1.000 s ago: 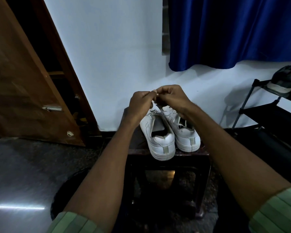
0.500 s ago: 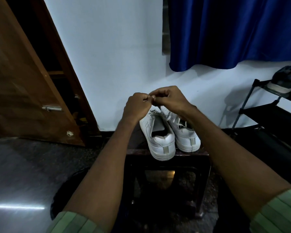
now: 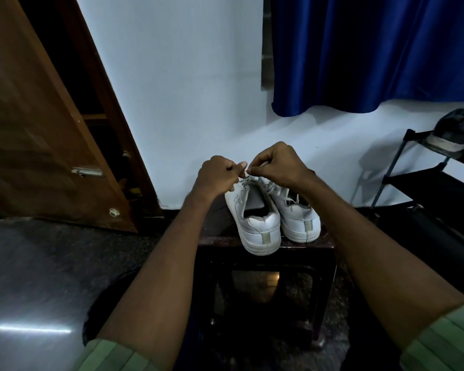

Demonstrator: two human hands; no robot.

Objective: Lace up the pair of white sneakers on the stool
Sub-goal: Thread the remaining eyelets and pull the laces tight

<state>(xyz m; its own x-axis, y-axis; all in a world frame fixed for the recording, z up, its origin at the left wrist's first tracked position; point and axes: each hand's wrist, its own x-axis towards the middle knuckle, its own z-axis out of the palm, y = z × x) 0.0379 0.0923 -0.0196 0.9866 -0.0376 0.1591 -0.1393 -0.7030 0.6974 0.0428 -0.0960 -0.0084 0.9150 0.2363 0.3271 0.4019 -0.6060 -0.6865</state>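
Two white sneakers stand side by side on a dark stool (image 3: 327, 243), heels toward me: the left sneaker (image 3: 255, 223) and the right sneaker (image 3: 299, 218). My left hand (image 3: 219, 175) and my right hand (image 3: 277, 163) are raised just above the left sneaker's front, fingers curled, and meet at the fingertips. Between them they pinch a thin white lace (image 3: 245, 174) that runs down to the left sneaker. Loose laces lie across the right sneaker's tongue. Both toes are hidden behind my hands.
A white wall rises right behind the stool. A brown wooden door (image 3: 32, 135) leans open at the left. A blue curtain (image 3: 373, 52) hangs upper right. A black shoe rack (image 3: 418, 180) with a dark shoe (image 3: 456, 135) stands at the right. The floor is dark and glossy.
Both hands have dropped slightly and shifted a little left over the left sneaker, still pinching the lace together. The sneakers and stool have not moved.
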